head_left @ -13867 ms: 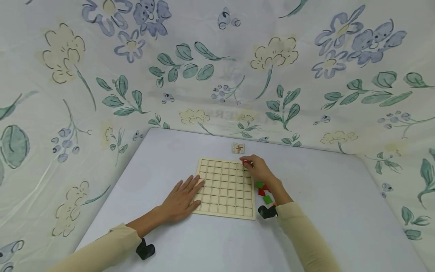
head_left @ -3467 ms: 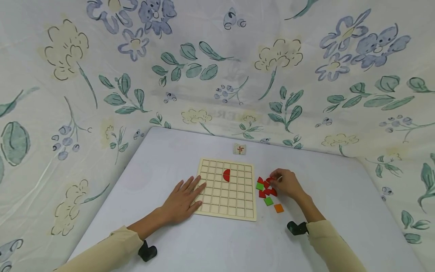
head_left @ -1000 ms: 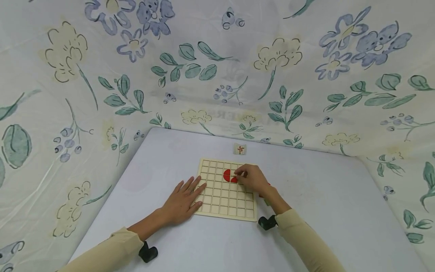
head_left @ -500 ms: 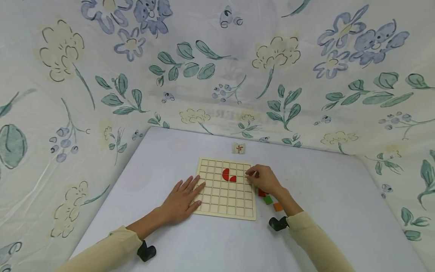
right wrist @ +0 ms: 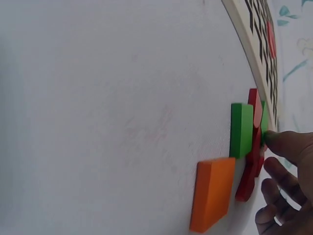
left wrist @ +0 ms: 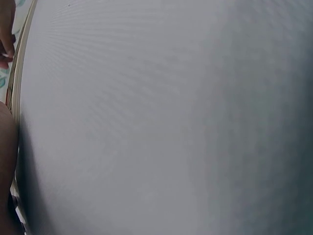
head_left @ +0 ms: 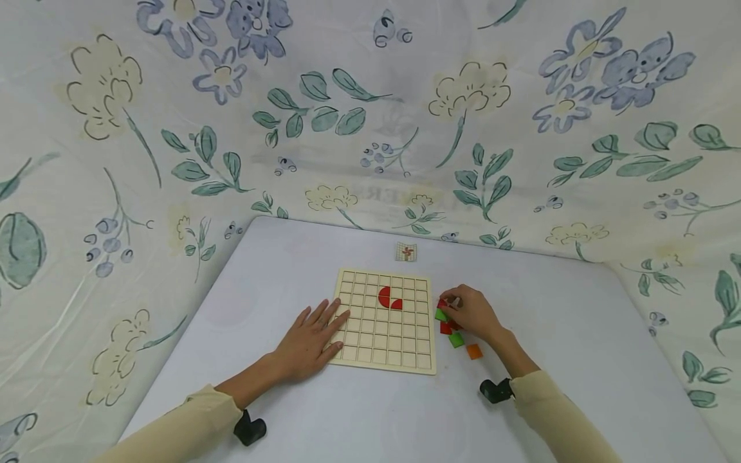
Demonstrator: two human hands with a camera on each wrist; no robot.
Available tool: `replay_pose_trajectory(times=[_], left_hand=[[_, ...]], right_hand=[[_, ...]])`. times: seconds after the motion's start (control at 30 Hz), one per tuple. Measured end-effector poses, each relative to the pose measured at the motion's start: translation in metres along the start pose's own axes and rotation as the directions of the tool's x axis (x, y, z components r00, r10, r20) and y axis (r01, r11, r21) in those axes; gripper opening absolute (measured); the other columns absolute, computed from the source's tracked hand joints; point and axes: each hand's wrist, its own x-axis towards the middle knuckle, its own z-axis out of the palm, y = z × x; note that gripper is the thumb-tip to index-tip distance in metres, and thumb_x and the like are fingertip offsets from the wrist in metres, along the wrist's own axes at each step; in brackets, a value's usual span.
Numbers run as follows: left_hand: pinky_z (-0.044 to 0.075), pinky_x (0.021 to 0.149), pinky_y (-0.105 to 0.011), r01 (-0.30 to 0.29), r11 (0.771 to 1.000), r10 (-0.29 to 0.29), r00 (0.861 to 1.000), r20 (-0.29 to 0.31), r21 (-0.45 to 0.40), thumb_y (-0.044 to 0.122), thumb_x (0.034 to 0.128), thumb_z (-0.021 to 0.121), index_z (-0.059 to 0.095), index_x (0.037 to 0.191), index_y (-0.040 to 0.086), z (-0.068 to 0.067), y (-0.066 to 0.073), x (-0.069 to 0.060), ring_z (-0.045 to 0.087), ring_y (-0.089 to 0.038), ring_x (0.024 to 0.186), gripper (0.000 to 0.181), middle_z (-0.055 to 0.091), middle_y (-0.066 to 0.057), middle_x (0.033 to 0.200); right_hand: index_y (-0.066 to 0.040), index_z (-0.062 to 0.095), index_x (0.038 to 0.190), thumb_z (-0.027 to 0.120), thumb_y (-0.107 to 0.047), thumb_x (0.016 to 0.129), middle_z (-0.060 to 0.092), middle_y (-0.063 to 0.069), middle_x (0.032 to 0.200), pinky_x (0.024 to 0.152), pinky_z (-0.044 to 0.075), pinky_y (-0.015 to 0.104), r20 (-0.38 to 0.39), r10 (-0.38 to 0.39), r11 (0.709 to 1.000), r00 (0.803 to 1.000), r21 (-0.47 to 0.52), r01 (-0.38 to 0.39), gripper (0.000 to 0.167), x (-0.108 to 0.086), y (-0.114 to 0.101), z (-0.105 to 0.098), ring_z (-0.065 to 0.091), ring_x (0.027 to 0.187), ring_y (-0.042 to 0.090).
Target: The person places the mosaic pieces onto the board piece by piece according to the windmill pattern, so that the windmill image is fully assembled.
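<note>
Head view: our left hand (head_left: 308, 342) lies flat, fingers apart, over the gridded wooden board (head_left: 386, 350) at left — likely steadying it under red quarter-circles (head_left: 397, 304). To its right, our right hand (head_left: 476, 314) bends over red pieces (head_left: 445, 328) and green squares (head_left: 456, 340) — whether its fingers clamp one, we cannot tell.

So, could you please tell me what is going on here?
A person works at a gridded board with red pieces on it. The left hand rests across the board's left edge, while the right hand is at the loose red and green pieces beside it; whether it grips one is unclear. An orange square lies nearby.
</note>
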Motion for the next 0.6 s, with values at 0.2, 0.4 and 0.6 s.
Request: replay_pose_trajectory(times=[0.2,0.4,0.6], left_hand=[[0.018,0.112,-0.059,0.005,1.000,-0.005,1.000,-0.009,-0.022,0.042,0.1021,0.047,0.032,0.155,0.013,0.002,0.000,0.000,0.017,-0.037,0.146,0.062,0.021,-0.015,0.161],[0.017,0.112,-0.059,0.006,1.000,-0.006,1.000,-0.010,-0.024,0.042,0.1024,0.046,0.032,0.155,0.013,0.005,0.000,-0.001,0.016,-0.036,0.147,0.062,0.020,-0.014,0.161],[0.020,0.111,-0.060,-0.007,1.000,0.007,0.999,-0.036,-0.007,0.040,0.1014,0.049,0.035,0.154,0.011,0.003,0.000,-0.001,0.021,-0.038,0.145,0.062,0.023,-0.016,0.160]], right_hand=[[-0.005,0.073,0.108,0.073,-0.012,0.088,0.065,0.004,0.093,0.068,0.050,0.032,0.018,0.026,1.000,0.999,-0.011,-0.026,0.021,-0.007,0.009,-0.005,0.055,0.078,0.019],[-0.002,0.073,0.106,0.073,-0.011,0.088,0.063,0.002,0.089,0.065,0.048,0.030,0.041,0.026,0.999,0.999,-0.033,-0.025,0.020,-0.018,0.016,-0.011,0.053,0.074,0.018],[-0.003,0.074,0.102,0.076,-0.017,0.087,0.061,0.002,0.085,0.063,0.047,0.029,0.036,0.072,0.997,0.997,-0.029,-0.071,0.021,-0.022,0.016,-0.011,0.053,0.074,0.018]])
